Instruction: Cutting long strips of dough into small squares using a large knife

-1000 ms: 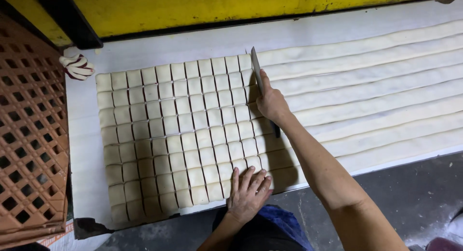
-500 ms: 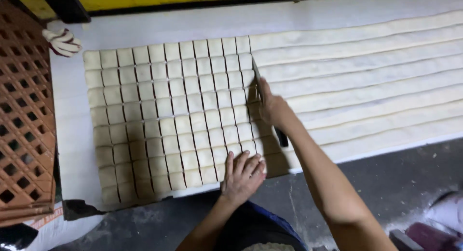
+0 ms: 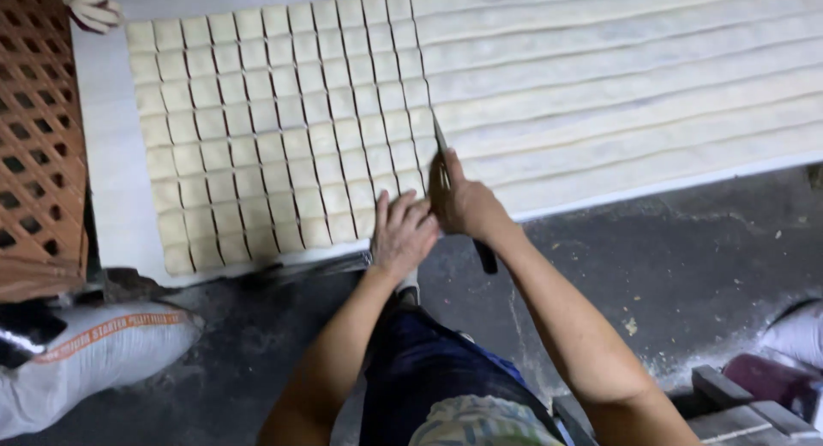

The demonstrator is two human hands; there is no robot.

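Cutting dough on the table, my hands side by side at the near edge.

My right hand [image 3: 467, 204] is clamped on a knife [image 3: 446, 167], blade pointing away along the line between the squares [image 3: 274, 129] and the strips [image 3: 626, 77], its dark handle sticking out toward me past the table [image 3: 107, 154] edge. My left hand [image 3: 401, 232] lies flat, fingers spread, pressing the nearest squares just left of the blade, holding nothing, touching my right hand. Squares fill the left part of the table in a grid; long uncut strips run off to the right. Brown lattice crate [image 3: 39, 137] at far left, white sack [image 3: 94, 352] on the floor below it.
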